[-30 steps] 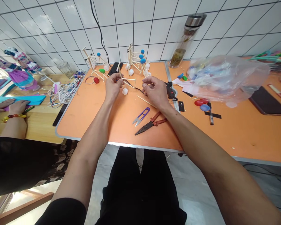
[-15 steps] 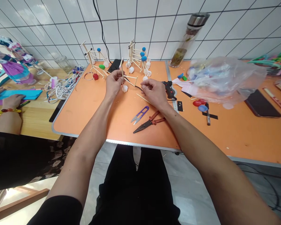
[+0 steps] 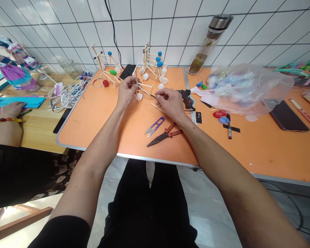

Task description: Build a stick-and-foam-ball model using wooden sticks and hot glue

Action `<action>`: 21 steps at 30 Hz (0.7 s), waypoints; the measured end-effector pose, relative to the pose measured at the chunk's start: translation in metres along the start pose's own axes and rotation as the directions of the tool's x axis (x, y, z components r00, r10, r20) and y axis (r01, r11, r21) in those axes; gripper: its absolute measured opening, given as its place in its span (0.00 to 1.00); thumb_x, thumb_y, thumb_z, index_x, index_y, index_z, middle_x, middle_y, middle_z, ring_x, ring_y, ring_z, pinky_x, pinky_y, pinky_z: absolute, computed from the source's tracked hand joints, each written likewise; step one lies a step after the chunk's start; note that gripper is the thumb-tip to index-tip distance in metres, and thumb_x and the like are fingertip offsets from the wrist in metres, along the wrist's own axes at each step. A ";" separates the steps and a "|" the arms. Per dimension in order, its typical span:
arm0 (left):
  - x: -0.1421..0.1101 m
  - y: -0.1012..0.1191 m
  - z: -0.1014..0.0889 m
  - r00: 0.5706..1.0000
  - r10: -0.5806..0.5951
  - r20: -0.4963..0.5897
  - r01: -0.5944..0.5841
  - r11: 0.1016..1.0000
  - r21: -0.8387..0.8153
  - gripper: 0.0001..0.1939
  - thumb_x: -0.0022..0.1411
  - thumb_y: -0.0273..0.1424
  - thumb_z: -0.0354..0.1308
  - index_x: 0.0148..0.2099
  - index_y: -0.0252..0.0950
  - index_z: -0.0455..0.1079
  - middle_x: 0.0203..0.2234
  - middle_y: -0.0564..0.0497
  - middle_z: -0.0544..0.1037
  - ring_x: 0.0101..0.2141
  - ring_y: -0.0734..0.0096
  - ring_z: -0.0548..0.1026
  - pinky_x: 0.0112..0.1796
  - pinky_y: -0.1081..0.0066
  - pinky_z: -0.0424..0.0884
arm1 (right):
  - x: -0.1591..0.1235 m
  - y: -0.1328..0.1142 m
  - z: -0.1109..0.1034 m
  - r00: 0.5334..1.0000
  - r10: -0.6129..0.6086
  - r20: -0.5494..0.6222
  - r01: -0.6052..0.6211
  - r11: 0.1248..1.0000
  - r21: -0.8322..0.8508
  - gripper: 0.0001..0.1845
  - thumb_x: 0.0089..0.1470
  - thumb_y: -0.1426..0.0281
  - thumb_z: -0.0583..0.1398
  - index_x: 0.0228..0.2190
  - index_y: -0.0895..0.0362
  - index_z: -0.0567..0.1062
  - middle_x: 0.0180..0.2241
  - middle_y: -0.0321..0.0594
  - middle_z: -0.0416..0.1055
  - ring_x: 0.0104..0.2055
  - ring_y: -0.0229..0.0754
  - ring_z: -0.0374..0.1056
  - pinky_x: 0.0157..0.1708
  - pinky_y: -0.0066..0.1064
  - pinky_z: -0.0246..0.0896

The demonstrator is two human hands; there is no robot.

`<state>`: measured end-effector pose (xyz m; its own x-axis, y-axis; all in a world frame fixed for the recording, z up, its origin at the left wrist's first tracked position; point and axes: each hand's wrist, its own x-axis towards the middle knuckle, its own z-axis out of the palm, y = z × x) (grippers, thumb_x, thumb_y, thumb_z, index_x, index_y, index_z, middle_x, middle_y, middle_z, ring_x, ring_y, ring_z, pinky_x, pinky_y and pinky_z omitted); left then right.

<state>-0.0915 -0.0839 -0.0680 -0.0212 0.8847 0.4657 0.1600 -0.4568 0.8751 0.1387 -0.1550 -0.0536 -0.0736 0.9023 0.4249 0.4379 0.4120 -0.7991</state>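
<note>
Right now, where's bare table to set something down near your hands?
Bare orange tabletop lies left of the left hand, in front of the stick model. More lies right of the marker, below the plastic bag. Crowded: around the stick frame, the right hand, the glue gun and the purple snips.
</note>
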 end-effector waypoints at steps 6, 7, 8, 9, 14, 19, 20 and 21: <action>0.000 -0.003 0.002 0.999 0.032 0.012 -0.032 0.999 0.006 0.10 0.63 0.26 0.63 0.47 0.39 0.76 0.44 0.46 0.86 0.39 0.64 0.84 0.43 0.60 0.85 | -0.001 0.002 0.000 1.000 0.005 0.004 -0.005 1.000 0.007 0.07 0.61 0.70 0.63 0.37 0.54 0.84 0.30 0.38 0.82 0.33 0.50 0.83 0.41 0.43 0.77; 0.000 -0.003 0.002 0.999 0.037 0.015 -0.037 0.999 0.008 0.10 0.63 0.26 0.62 0.47 0.39 0.76 0.44 0.46 0.86 0.39 0.63 0.84 0.43 0.60 0.85 | -0.001 0.002 0.000 1.000 0.003 0.005 -0.003 1.000 0.010 0.07 0.61 0.70 0.63 0.37 0.54 0.84 0.30 0.38 0.82 0.33 0.50 0.83 0.41 0.43 0.77; 0.000 -0.003 0.003 0.999 0.040 0.018 -0.040 0.999 0.010 0.10 0.63 0.26 0.62 0.47 0.39 0.76 0.44 0.46 0.86 0.39 0.63 0.84 0.42 0.60 0.85 | -0.001 0.002 0.000 1.000 0.000 0.007 -0.001 1.000 0.014 0.07 0.61 0.70 0.63 0.36 0.54 0.84 0.30 0.38 0.82 0.32 0.51 0.83 0.41 0.44 0.77; 0.000 -0.003 0.003 0.999 0.039 0.021 -0.040 0.999 0.012 0.10 0.63 0.26 0.62 0.47 0.39 0.76 0.44 0.46 0.86 0.39 0.63 0.84 0.42 0.60 0.84 | -0.001 0.002 0.000 1.000 -0.002 0.008 0.002 1.000 0.018 0.07 0.61 0.70 0.63 0.36 0.55 0.84 0.30 0.39 0.82 0.32 0.51 0.83 0.41 0.44 0.77; -0.001 -0.003 0.003 0.999 0.041 0.023 -0.042 0.999 0.032 0.11 0.63 0.26 0.61 0.48 0.40 0.76 0.43 0.46 0.85 0.40 0.61 0.84 0.42 0.58 0.84 | 0.002 0.000 0.001 1.000 0.019 -0.006 -0.018 0.999 0.051 0.08 0.61 0.71 0.62 0.38 0.55 0.83 0.35 0.42 0.84 0.34 0.51 0.84 0.40 0.43 0.78; -0.001 -0.002 0.003 0.999 0.037 0.017 -0.037 0.999 0.036 0.11 0.62 0.27 0.62 0.47 0.41 0.76 0.43 0.47 0.86 0.40 0.62 0.84 0.42 0.60 0.84 | 0.007 0.001 0.004 0.999 0.036 -0.039 -0.034 0.998 0.056 0.11 0.60 0.73 0.62 0.42 0.55 0.83 0.41 0.43 0.86 0.36 0.50 0.84 0.42 0.43 0.79; -0.001 -0.001 0.003 0.999 0.034 0.016 -0.035 0.999 0.035 0.11 0.62 0.27 0.62 0.47 0.41 0.76 0.43 0.47 0.86 0.40 0.62 0.84 0.42 0.60 0.84 | 0.007 0.002 0.004 0.998 0.037 -0.041 -0.035 0.998 0.050 0.11 0.60 0.72 0.62 0.42 0.55 0.83 0.41 0.43 0.86 0.36 0.49 0.84 0.42 0.43 0.80; -0.001 -0.001 0.003 0.999 0.032 0.016 -0.032 0.999 0.036 0.11 0.62 0.27 0.63 0.47 0.41 0.76 0.42 0.47 0.86 0.40 0.62 0.84 0.42 0.60 0.84 | 0.007 0.002 0.004 0.999 0.036 -0.040 -0.034 0.998 0.045 0.12 0.60 0.72 0.62 0.43 0.55 0.83 0.41 0.43 0.86 0.36 0.49 0.83 0.43 0.43 0.80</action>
<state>-0.0883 -0.0847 -0.0697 -0.0003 0.8712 0.4909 0.1963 -0.4813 0.8543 0.1350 -0.1472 -0.0540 -0.0219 0.9108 0.4123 0.3998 0.3860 -0.8314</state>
